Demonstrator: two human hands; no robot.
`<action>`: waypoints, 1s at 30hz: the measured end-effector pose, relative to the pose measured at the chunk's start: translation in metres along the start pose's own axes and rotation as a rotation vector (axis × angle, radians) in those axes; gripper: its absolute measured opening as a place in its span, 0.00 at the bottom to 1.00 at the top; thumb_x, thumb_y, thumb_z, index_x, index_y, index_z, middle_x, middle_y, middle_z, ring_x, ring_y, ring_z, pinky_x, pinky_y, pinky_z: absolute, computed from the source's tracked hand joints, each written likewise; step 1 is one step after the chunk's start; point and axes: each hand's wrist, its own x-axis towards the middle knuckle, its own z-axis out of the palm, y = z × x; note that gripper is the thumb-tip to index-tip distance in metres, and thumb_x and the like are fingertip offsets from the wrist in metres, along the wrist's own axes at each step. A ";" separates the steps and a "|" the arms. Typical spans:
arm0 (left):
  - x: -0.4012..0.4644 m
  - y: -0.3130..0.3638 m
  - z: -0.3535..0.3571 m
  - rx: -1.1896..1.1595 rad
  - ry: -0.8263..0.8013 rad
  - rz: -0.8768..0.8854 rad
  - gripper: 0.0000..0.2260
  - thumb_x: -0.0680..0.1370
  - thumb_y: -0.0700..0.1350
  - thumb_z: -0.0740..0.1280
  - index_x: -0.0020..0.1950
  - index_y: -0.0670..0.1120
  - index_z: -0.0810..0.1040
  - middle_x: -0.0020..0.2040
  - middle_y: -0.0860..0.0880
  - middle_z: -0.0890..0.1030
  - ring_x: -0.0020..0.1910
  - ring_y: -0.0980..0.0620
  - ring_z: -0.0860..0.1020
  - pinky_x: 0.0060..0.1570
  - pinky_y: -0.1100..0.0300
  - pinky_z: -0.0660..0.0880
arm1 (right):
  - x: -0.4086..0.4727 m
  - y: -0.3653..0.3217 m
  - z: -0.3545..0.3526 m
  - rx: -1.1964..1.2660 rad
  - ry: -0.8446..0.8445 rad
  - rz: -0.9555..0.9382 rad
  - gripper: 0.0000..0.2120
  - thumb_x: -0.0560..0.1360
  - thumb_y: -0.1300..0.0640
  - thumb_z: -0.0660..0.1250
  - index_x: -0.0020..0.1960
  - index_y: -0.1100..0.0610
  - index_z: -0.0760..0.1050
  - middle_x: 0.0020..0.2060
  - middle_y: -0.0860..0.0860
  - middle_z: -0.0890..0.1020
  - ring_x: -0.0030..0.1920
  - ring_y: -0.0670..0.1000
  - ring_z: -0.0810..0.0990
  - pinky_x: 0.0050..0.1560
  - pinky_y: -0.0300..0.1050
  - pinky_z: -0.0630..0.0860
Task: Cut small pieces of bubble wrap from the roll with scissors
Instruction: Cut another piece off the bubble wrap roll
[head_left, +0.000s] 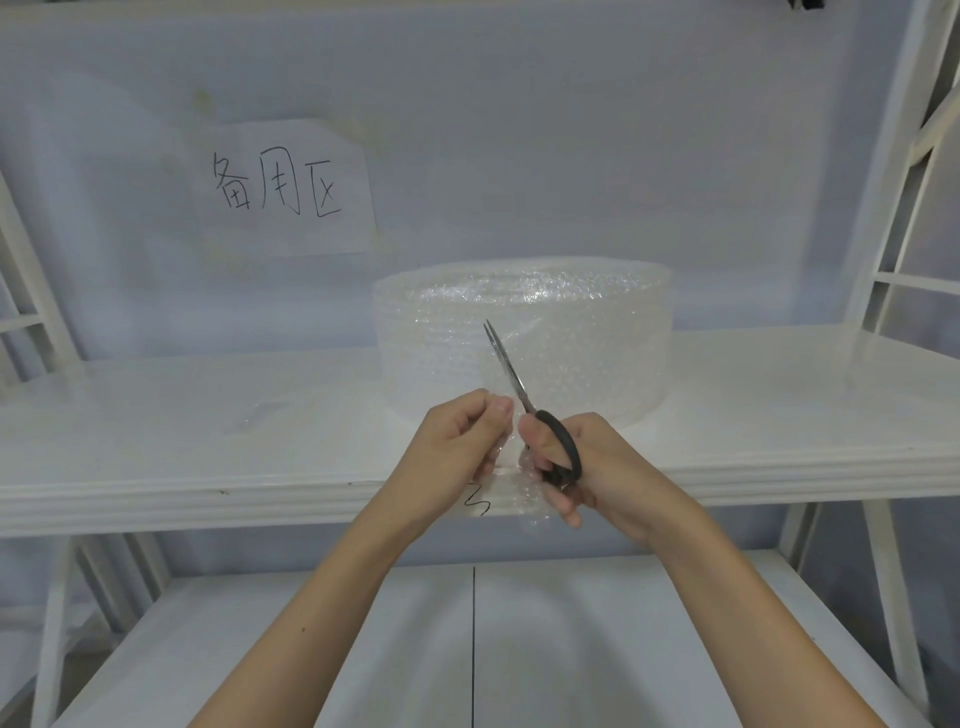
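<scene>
Cutting underway: right hand (597, 462) grips scissors (524, 400), blades nearly closed, in front of the roll (524, 338) on the shelf (208, 415). Left hand (457, 441) pinches the loose sheet (519, 483). Next, probably: reopen blades, advance.

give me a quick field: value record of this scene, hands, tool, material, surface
left hand: pinching the loose bubble wrap strip
right hand: fingers through black-handled scissors
scissor blades: nearly closed, tips pointing up and away
bubble wrap roll: lying flat on the white shelf, behind the hands
wall: paper sign with handwriting
</scene>
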 end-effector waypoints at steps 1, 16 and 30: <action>0.000 0.000 0.000 0.005 -0.006 -0.004 0.17 0.83 0.45 0.61 0.45 0.30 0.72 0.30 0.54 0.71 0.28 0.55 0.69 0.28 0.63 0.68 | 0.000 0.000 0.000 0.002 -0.007 -0.001 0.26 0.63 0.32 0.68 0.27 0.55 0.69 0.29 0.59 0.72 0.20 0.52 0.67 0.23 0.41 0.66; -0.009 -0.004 -0.006 -0.018 -0.016 -0.041 0.14 0.83 0.46 0.62 0.37 0.45 0.77 0.31 0.51 0.72 0.29 0.51 0.69 0.30 0.59 0.70 | 0.009 -0.017 0.002 -0.023 0.097 -0.089 0.23 0.65 0.38 0.69 0.34 0.60 0.79 0.32 0.54 0.78 0.25 0.51 0.77 0.21 0.39 0.68; -0.008 0.001 -0.015 -0.112 0.110 -0.069 0.19 0.83 0.46 0.61 0.33 0.54 0.78 0.36 0.49 0.74 0.26 0.54 0.69 0.27 0.63 0.70 | -0.022 -0.010 -0.076 -0.245 0.608 -0.046 0.04 0.73 0.54 0.72 0.45 0.55 0.82 0.47 0.45 0.83 0.33 0.53 0.86 0.20 0.41 0.73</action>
